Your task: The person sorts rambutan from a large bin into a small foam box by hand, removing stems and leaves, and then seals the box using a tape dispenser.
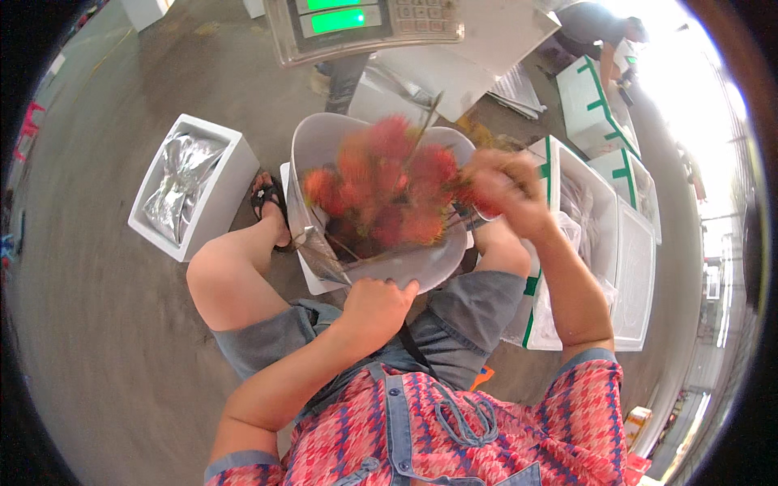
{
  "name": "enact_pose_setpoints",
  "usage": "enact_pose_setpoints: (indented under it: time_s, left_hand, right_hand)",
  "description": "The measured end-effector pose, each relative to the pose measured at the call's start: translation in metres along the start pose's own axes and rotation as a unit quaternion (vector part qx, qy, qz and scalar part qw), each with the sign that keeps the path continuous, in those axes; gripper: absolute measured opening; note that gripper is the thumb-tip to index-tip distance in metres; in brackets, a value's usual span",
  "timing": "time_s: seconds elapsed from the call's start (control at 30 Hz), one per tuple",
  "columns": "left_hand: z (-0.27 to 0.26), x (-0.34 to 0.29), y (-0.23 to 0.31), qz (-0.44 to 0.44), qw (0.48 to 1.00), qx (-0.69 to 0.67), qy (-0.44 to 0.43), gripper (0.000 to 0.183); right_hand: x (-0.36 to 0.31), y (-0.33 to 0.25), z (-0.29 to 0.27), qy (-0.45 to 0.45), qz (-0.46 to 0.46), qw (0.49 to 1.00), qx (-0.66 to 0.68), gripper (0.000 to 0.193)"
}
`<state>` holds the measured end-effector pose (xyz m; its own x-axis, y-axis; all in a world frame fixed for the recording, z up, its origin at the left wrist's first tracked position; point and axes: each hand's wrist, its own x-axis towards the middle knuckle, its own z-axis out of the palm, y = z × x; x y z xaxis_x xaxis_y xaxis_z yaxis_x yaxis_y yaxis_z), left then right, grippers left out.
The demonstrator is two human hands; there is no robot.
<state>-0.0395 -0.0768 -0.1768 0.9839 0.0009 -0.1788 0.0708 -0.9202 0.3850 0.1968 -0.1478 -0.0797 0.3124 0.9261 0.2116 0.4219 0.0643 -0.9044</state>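
A bunch of red, hairy rambutans (373, 182), blurred by motion, fills a pale grey pan (429, 267) between my knees. Brown stems stick out at its top. My left hand (377, 310) grips the pan's near rim, with the thumb along the edge. At the pan's right side my right hand (509, 188) is raised and smeared, its fingers curled about a rambutan (480, 202) at the bunch's edge. Part of that fruit is hidden by the fingers. A silvery sheet-like piece (321, 253) rests against the pan's left inner wall.
A scale (369, 28) with a green-lit display stands beyond the pan. A white foam box (186, 186) holding silver foil sits on the left. Foam boxes (596, 186) with green tape line the right. Farther off, a person (596, 28) bends over another box (596, 105).
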Motion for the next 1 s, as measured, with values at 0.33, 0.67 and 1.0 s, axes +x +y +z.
enact_pose_setpoints:
  time_s: [0.33, 0.67, 1.0]
  left_hand:
    - [-0.013, 0.006, 0.003, 0.004, 0.997, -0.009, -0.075, 0.040]
    - [-0.006, -0.002, 0.004, 0.018, 0.999, -0.027, -0.010, 0.047]
    - [-0.007, 0.000, 0.008, 0.023, 0.999, -0.024, -0.042, 0.040]
  right_hand:
    - [0.038, 0.055, 0.054, -0.254, 0.104, 0.893, -0.357, 0.033]
    - [0.029, 0.068, 0.057, -0.064, 0.016, 0.945, -0.321, 0.054]
    - [-0.052, 0.109, 0.116, -0.332, 0.152, 0.873, -0.323, 0.034]
